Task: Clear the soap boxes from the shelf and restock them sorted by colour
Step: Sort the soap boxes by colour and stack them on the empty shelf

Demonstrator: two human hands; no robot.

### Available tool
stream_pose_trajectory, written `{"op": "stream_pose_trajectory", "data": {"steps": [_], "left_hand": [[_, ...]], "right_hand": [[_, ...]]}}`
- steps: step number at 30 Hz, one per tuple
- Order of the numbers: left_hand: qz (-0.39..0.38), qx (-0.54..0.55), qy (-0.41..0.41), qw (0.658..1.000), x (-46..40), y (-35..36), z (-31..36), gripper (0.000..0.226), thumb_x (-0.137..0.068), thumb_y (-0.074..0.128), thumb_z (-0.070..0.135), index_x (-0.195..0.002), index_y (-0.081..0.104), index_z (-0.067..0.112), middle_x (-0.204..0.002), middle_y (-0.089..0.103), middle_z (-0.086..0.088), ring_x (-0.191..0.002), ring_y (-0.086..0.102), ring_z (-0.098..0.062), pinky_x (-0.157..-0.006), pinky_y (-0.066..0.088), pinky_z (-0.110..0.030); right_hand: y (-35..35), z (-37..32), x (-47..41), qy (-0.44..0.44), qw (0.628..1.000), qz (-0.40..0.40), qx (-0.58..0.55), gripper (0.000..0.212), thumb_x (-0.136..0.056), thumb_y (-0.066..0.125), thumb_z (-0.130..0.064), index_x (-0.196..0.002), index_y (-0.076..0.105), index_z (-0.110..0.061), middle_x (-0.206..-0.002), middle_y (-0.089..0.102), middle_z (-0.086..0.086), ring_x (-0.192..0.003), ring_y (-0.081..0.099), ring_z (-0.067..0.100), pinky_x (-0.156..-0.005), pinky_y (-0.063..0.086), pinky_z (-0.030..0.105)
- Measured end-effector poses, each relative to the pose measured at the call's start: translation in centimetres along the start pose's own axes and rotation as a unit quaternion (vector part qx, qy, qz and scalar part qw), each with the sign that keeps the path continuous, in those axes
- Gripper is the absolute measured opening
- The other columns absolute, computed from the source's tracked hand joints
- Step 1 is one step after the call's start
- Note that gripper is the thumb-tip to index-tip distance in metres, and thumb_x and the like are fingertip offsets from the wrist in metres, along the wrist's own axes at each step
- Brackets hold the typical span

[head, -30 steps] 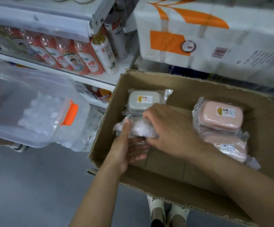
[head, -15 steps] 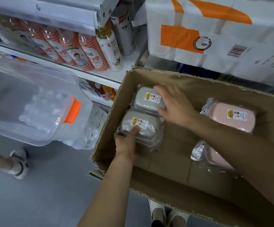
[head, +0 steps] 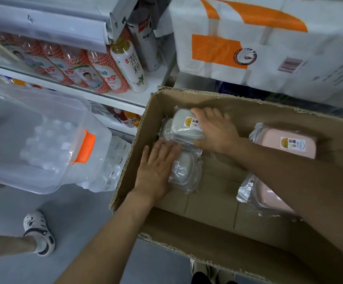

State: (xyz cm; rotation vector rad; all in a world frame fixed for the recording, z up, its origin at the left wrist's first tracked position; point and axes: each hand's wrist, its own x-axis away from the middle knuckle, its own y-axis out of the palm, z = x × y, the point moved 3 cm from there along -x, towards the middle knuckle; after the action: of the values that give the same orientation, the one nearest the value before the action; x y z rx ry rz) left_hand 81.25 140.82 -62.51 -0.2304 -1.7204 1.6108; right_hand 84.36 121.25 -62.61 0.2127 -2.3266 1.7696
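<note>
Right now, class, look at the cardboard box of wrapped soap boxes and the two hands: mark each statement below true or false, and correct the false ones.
1. The grey soap boxes lie at the left side of the cardboard box. True.
2. The pink soap boxes lie under the left hand. False: they lie at the right side, apart from both hands.
3. The right hand rests on the farther grey soap box. True.
4. The clear plastic tub has blue latches. False: its latch is orange.
5. The bottles stand inside the cardboard box. False: they stand on the white shelf to its left.
</note>
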Motion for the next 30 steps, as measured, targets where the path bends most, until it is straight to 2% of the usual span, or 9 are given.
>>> {"op": "stream_pose_trajectory", "data": {"steps": [2, 5, 8, 13, 17, 20, 23, 27, 30], "left_hand": [[-0.024, -0.03, 0.034, 0.999, -1.1, -0.1, 0.0, 0.103, -0.081, 0.073, 0.038, -0.155, 0.001, 0.028, -0.162, 0.006, 0.005, -0.151, -0.004, -0.02, -0.122, -0.003, -0.049], [-0.036, -0.017, 0.016, 0.999, -1.6, -0.7, 0.2, 0.099, -0.078, 0.076, 0.04, -0.154, 0.012, 0.027, -0.158, 0.02, 0.004, -0.149, 0.012, -0.02, -0.122, 0.001, -0.048], [0.007, 0.036, -0.022, 0.999, -0.7, -2.3, 1.0, 0.097, -0.073, 0.079, 0.048, -0.15, 0.022, 0.032, -0.15, 0.032, 0.006, -0.142, 0.026, -0.019, -0.121, 0.011, -0.045], [0.056, 0.125, -0.051, 0.989, 1.6, -7.5, 4.4, 0.095, -0.068, 0.082, 0.046, -0.145, 0.029, 0.034, -0.142, 0.037, 0.006, -0.134, 0.033, -0.02, -0.115, 0.023, -0.043], [0.124, 0.159, -0.01, 0.979, 3.5, -12.6, 7.2, 0.099, -0.063, 0.085, 0.047, -0.145, 0.031, 0.034, -0.139, 0.038, 0.007, -0.129, 0.033, -0.019, -0.112, 0.028, -0.044], [0.159, 0.16, 0.032, 0.974, 5.1, -17.0, 9.5, 0.099, -0.063, 0.085, 0.043, -0.146, 0.032, 0.034, -0.14, 0.038, 0.006, -0.129, 0.031, -0.019, -0.11, 0.03, -0.047], [0.187, 0.178, 0.08, 0.963, 6.7, -21.9, 11.2, 0.099, -0.063, 0.084, 0.04, -0.146, 0.031, 0.036, -0.14, 0.038, 0.009, -0.126, 0.032, -0.018, -0.106, 0.035, -0.045], [0.207, 0.213, 0.126, 0.947, 7.8, -27.9, 12.3, 0.096, -0.059, 0.085, 0.04, -0.141, 0.035, 0.035, -0.133, 0.044, 0.009, -0.122, 0.038, -0.018, -0.101, 0.039, -0.036], [0.218, 0.22, 0.14, 0.94, 8.7, -32.5, 13.1, 0.091, -0.058, 0.086, 0.041, -0.134, 0.037, 0.03, -0.121, 0.045, 0.007, -0.117, 0.044, -0.016, -0.099, 0.044, -0.034]], "right_hand": [[-0.6, 0.7, 1.7, 0.021, 0.999, 0.033, -0.005, 0.095, -0.073, 0.073, -0.049, -0.148, 0.02, -0.024, -0.138, 0.04, 0.006, -0.124, 0.038, 0.027, -0.098, 0.032, 0.043], [-1.7, 1.9, 5.0, 0.066, 0.996, 0.055, -0.021, 0.093, -0.072, 0.071, -0.051, -0.147, 0.024, -0.023, -0.135, 0.041, 0.006, -0.121, 0.038, 0.027, -0.096, 0.031, 0.042], [-3.5, 3.5, 9.0, 0.103, 0.991, 0.056, -0.057, 0.091, -0.07, 0.073, -0.043, -0.146, 0.026, -0.024, -0.136, 0.041, 0.006, -0.125, 0.035, 0.027, -0.099, 0.029, 0.04], [-8.6, 5.6, 16.4, 0.107, 0.984, 0.06, -0.127, 0.096, -0.065, 0.079, -0.037, -0.145, 0.028, -0.025, -0.136, 0.041, 0.002, -0.125, 0.037, 0.024, -0.098, 0.032, 0.036], [-13.9, 6.4, 21.3, 0.118, 0.98, 0.1, -0.123, 0.098, -0.063, 0.082, -0.037, -0.145, 0.03, -0.026, -0.139, 0.043, 0.0, -0.126, 0.038, 0.021, -0.1, 0.028, 0.027], [-18.5, 6.7, 24.5, 0.118, 0.977, 0.121, -0.133, 0.097, -0.062, 0.082, -0.031, -0.145, 0.032, -0.023, -0.136, 0.044, 0.003, -0.122, 0.041, 0.022, -0.101, 0.038, 0.035], [-23.4, 6.6, 27.6, 0.111, 0.973, 0.156, -0.13, 0.097, -0.062, 0.082, -0.03, -0.146, 0.033, -0.021, -0.137, 0.046, 0.003, -0.122, 0.043, 0.02, -0.103, 0.041, 0.04], [-29.0, 6.4, 30.5, 0.12, 0.964, 0.188, -0.142, 0.095, -0.064, 0.08, -0.027, -0.146, 0.032, -0.024, -0.129, 0.044, -0.003, -0.12, 0.04, 0.016, -0.103, 0.04, 0.037], [-32.6, 6.2, 32.0, 0.127, 0.957, 0.224, -0.134, 0.093, -0.062, 0.077, -0.035, -0.144, 0.033, -0.031, -0.123, 0.048, -0.008, -0.112, 0.044, 0.014, -0.099, 0.042, 0.038]]}}
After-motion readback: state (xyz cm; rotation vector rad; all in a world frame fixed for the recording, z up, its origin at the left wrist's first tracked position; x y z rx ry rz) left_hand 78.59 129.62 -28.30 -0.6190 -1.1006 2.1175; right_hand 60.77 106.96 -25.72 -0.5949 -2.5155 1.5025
